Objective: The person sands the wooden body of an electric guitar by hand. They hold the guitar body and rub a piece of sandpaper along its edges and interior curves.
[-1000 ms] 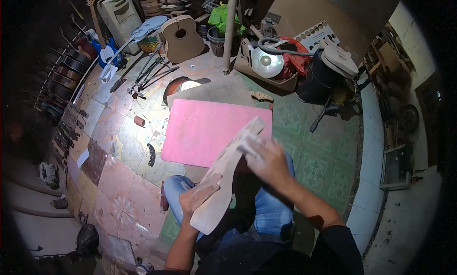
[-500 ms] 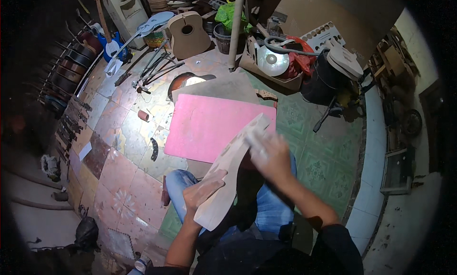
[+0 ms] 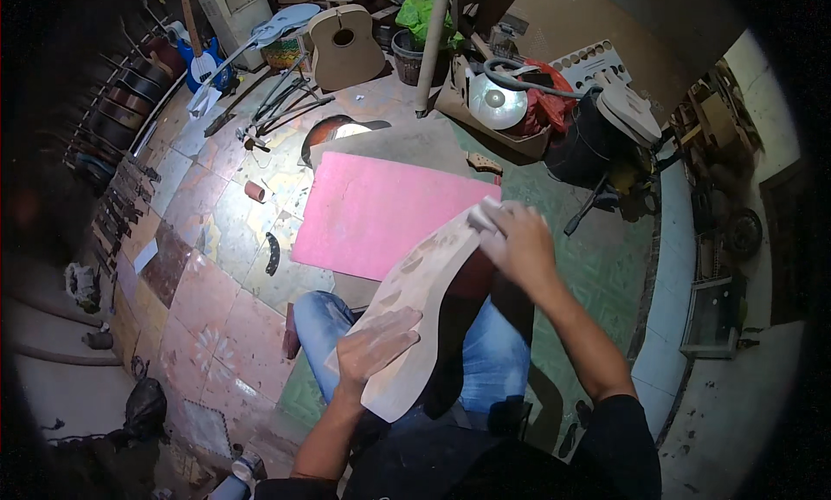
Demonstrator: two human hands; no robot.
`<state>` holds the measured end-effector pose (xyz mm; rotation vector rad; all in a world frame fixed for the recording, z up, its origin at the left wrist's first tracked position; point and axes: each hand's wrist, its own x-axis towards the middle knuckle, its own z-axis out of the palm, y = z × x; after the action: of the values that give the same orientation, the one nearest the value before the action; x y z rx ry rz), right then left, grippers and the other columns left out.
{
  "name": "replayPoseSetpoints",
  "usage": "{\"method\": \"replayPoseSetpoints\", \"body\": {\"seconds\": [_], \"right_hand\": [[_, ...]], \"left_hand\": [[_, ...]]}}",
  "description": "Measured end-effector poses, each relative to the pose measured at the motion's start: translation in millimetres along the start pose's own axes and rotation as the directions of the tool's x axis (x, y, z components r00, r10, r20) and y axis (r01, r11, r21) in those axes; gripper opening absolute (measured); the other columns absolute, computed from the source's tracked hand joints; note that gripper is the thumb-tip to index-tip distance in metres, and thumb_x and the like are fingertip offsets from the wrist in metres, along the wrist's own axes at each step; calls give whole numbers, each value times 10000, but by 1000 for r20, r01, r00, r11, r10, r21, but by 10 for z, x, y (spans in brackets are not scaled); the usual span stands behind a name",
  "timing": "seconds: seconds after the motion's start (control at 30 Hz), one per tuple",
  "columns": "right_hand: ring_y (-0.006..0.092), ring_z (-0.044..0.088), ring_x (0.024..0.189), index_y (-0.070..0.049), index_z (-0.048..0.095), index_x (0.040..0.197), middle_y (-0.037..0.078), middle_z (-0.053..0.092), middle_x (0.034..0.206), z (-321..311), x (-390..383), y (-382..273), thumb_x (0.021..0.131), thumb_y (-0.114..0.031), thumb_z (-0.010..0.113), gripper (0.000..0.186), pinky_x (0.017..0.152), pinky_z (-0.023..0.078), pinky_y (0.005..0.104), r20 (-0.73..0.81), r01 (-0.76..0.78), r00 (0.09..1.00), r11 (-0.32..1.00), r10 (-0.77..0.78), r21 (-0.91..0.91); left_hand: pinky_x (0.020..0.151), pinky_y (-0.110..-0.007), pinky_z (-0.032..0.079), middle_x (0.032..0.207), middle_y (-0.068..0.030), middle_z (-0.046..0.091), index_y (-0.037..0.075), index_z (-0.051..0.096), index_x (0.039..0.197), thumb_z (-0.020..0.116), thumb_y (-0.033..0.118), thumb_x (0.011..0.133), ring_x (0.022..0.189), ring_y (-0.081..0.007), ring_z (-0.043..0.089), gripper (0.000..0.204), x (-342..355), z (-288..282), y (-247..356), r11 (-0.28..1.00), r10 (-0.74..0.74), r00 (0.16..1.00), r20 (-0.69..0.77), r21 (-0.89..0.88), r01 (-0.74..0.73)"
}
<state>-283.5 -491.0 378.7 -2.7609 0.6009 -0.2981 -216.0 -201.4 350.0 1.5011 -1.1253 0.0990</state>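
An unfinished wooden guitar body [image 3: 428, 314] slanted over the wearer's jeans-clad legs [image 3: 495, 353]. The left hand [image 3: 376, 344] lay across its near part, fingers together (any grip beneath was hidden); the right hand [image 3: 522, 243] pinched a small pale block [image 3: 486, 215] at its far end. Beyond lay a pink board [image 3: 381, 214] on tiled floor [image 3: 212, 314].

Right hand [image 3: 524, 245] now up at the far tip of the wooden body [image 3: 433, 279].
With its pale block [image 3: 487, 214], it has moved up and rightward, right of centre; the wood's hollowed face shows more, mid-frame.
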Motion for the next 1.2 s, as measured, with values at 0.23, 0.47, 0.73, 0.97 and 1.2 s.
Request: {"method": "replayPoseSetpoints", "body": {"seconds": [0.23, 0.47, 0.73, 0.97, 1.2], "right_hand": [[363, 622, 1048, -226, 713, 1254, 130, 656, 1217, -47, 89, -121, 836, -304, 711, 425, 919, 497, 486, 4, 11, 1000, 998, -10, -67], [351, 618, 1061, -253, 719, 1242, 79, 650, 1323, -34, -97, -214, 864, -302, 684, 382, 919, 493, 478, 45, 129, 991, 987, -125, -97], [359, 612, 1067, -156, 713, 1274, 160, 635, 1231, 46, -222, -330, 808, -280, 746, 483, 955, 484, 452, 49, 130, 990, 992, -130, -1], [347, 619, 1071, -163, 701, 1287, 139, 681, 1185, 22, -394, -528, 825, -283, 724, 478, 956, 492, 486, -60, 228, 973, 967, -222, 116], [346, 618, 1080, -154, 700, 1284, 152, 677, 1169, 103, -199, -314, 795, -264, 750, 504, 941, 483, 483, -100, 181, 979, 982, -176, 47]], "left_hand": [[914, -435, 609, 1101, -165, 763, 49, 727, 1025, 733, 154, 836, 1045, -330, 747, 216, -34, -38, 13, 1000, -4, 1000, -9, -4, 4], [919, -435, 609, 1111, -161, 762, 55, 710, 1067, 716, 162, 865, 1052, -330, 745, 229, -62, -28, 16, 999, 26, 1000, -14, 31, -25], [883, -423, 617, 1097, -171, 764, 51, 704, 1055, 725, 168, 867, 1020, -329, 755, 222, -111, -38, -40, 1000, 26, 999, -26, 16, -26], [883, -422, 612, 1065, -208, 761, 30, 691, 1050, 744, 201, 866, 997, -334, 761, 257, -150, -40, -86, 999, 23, 999, -43, -29, -25], [866, -420, 616, 1072, -218, 758, 28, 653, 978, 759, 171, 868, 1003, -352, 756, 209, -184, -24, -41, 998, -54, 997, -56, 37, 56]]}}
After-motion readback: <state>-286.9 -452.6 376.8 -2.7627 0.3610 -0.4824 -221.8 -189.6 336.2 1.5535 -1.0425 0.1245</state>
